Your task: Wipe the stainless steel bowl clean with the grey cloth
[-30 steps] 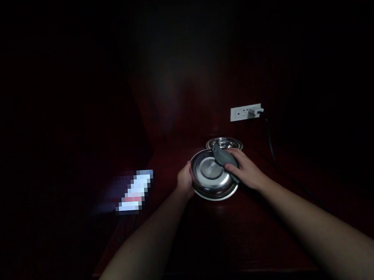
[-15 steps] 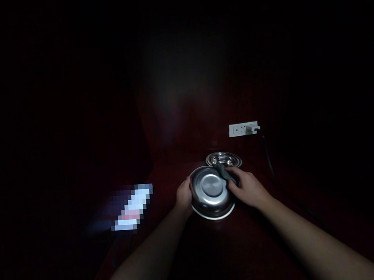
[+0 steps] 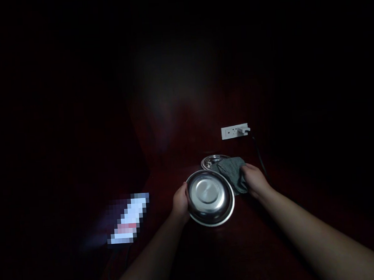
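Note:
My left hand (image 3: 180, 201) grips the left rim of a shiny metal bowl (image 3: 208, 198), its fingers partly hidden behind it. The bowl's underside, with a round flat base, faces me. To the right, my right hand (image 3: 254, 179) is closed on a grey-green cloth (image 3: 230, 171) that hangs loosely to the left of the fingers, beside the bowl's upper right edge. Behind the cloth and bowl lies a second metal dish (image 3: 211, 160), partly covered from view by both.
A white wall socket (image 3: 234, 131) with a plug in it is on the dark red back wall, and a dark cable (image 3: 260, 154) runs down from it. At the left glows a blurred-out screen (image 3: 130, 219). Most of the surroundings are very dark.
The cloth has come away from the bowl's face and now hangs more spread out, as my right hand shifted right. The bowl has moved slightly left and down in view.

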Demonstrator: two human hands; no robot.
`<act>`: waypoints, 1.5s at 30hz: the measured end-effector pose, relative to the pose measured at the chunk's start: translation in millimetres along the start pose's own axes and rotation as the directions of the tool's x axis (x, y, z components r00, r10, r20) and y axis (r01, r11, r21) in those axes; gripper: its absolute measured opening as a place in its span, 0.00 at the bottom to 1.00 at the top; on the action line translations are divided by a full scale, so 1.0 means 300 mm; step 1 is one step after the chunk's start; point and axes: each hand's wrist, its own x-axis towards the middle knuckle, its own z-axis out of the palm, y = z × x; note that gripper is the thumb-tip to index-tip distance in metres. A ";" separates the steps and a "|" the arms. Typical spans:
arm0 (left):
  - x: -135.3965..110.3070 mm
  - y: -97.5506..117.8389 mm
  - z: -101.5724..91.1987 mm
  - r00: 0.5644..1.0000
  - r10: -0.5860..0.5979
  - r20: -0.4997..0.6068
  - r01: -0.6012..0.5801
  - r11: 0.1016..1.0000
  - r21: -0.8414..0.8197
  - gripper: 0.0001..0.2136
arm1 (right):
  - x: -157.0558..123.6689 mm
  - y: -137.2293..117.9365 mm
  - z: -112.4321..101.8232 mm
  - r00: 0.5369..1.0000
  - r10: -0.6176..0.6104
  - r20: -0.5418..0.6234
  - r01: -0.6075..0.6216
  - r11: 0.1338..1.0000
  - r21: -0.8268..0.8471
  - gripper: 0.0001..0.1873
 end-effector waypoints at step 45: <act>-0.017 -0.014 0.026 0.995 0.096 -0.010 -0.095 0.995 0.042 0.15 | -0.119 0.011 0.060 0.741 -0.412 0.530 0.636 0.684 -0.357 0.27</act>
